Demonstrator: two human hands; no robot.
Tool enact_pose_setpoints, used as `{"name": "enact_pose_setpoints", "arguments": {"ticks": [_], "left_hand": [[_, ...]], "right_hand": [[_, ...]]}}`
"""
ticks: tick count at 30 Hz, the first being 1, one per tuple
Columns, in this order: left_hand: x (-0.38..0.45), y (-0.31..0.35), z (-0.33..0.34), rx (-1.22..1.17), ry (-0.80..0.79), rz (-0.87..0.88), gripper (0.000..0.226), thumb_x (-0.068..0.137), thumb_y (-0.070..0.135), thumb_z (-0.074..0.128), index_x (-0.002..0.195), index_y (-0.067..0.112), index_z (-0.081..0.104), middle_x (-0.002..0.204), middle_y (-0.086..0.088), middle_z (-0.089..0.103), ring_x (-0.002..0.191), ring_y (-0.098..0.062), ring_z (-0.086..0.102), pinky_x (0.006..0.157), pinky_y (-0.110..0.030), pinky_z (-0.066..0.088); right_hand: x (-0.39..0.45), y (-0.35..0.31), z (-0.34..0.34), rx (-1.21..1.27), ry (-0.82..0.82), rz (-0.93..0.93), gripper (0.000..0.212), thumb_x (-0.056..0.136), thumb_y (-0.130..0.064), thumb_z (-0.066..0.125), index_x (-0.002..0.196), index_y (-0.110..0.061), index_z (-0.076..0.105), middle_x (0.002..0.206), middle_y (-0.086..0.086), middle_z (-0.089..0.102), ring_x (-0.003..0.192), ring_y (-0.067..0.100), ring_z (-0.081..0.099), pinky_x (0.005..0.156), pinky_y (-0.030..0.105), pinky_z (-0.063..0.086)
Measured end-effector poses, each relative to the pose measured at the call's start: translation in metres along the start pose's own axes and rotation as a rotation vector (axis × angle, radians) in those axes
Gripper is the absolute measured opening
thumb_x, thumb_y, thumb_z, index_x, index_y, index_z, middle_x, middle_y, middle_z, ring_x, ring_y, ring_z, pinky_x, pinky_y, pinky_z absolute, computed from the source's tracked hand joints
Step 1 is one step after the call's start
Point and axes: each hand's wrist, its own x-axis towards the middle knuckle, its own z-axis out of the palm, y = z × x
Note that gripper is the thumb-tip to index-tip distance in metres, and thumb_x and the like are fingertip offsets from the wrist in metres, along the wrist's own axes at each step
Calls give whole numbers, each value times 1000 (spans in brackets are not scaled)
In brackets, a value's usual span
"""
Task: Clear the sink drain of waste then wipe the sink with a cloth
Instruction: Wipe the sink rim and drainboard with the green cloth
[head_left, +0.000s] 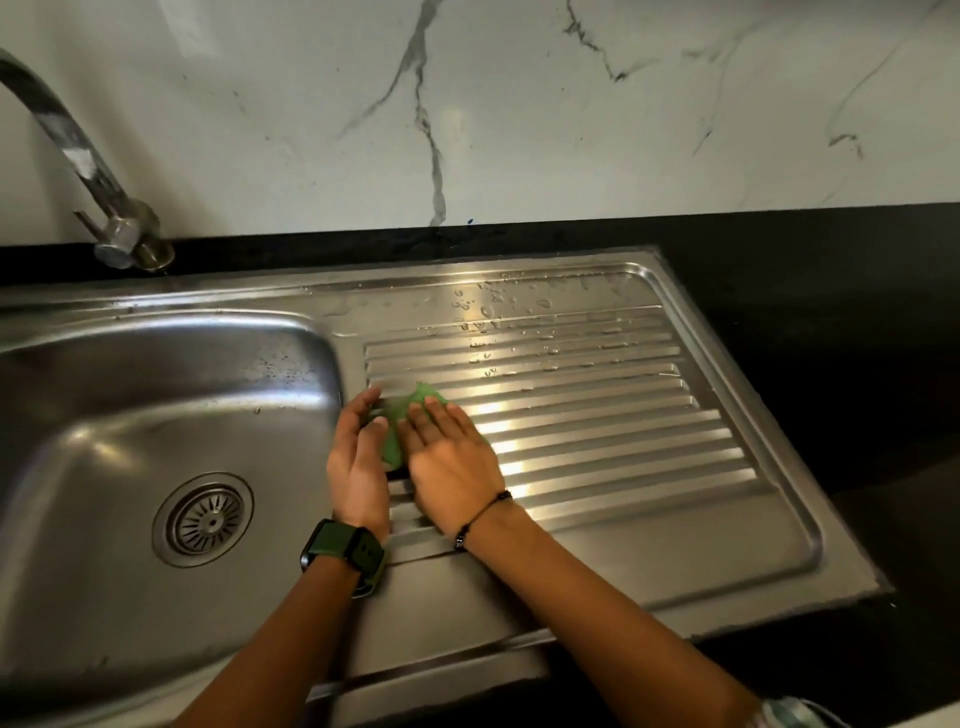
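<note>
Both hands met over the green cloth (402, 415) on the ribbed drainboard (597, 415), my right hand (452, 457) flat on it, my left hand (358, 457) open beside it (nearer the sink (156, 405), which lay leftward).

Left wrist: dark green watch (344, 555), black case, wide strap. Right wrist: thin black cord bracelet (480, 516), small dark beads. Forearms bare. Light striped sleeve edge (789, 713) near right elbow.
</note>
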Motion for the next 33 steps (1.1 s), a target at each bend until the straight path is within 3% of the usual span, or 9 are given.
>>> {"name": "enact_pose_setpoints", "arguments": {"ticks": [2,5,9,13,18,21,26,33], "left_hand": [[1,-1,-1,24,9,19,35,92,5,40,122,14,53,129,-13,54,123,-34,47,104,-49,39],[3,-3,0,48,-4,34,37,83,18,44,119,21,55,124,-3,57,121,-25,49,96,-34,43],[4,-5,0,37,-9,13,40,76,24,44,114,22,57,121,-6,59,116,-26,53,103,-47,42],[4,-3,-1,-13,29,6,44,75,20,45,117,12,57,116,-4,59,108,-14,55,102,-36,43],[2,-3,1,40,26,30,46,77,24,44,119,11,56,121,-7,59,112,-20,54,97,-33,43],[2,-1,1,50,38,38,45,76,25,45,117,13,57,113,0,59,104,-11,54,93,-27,41],[3,-2,0,38,13,37,41,76,24,45,115,17,57,112,2,59,106,-12,53,98,-31,40],[1,-2,4,29,2,48,44,76,24,44,117,14,56,113,0,58,107,-13,52,96,-28,40]], "right_hand": [[-10,17,-2,3,-13,45,51,94,-13,31,144,-5,21,155,15,20,145,28,10,120,38,1],[-19,25,-2,51,-8,129,60,90,-10,40,146,-7,17,156,13,16,146,26,6,120,36,-4],[-1,-9,4,107,9,68,61,90,-16,44,145,-8,19,156,13,17,146,28,3,120,37,-4],[9,-22,9,104,13,28,54,95,-21,36,145,-11,20,156,9,18,146,25,4,121,36,-3],[4,17,-1,9,5,-47,55,89,-13,45,142,-13,29,154,7,25,145,22,14,119,39,7],[-10,58,-10,29,26,75,60,83,-9,48,140,-16,35,153,4,30,144,19,18,117,35,6],[-33,129,-27,10,47,401,65,78,1,49,139,-17,37,152,2,31,144,17,18,119,39,8],[-9,69,-15,94,91,373,56,84,-2,49,139,-8,37,152,11,30,144,27,16,121,37,6]]}}
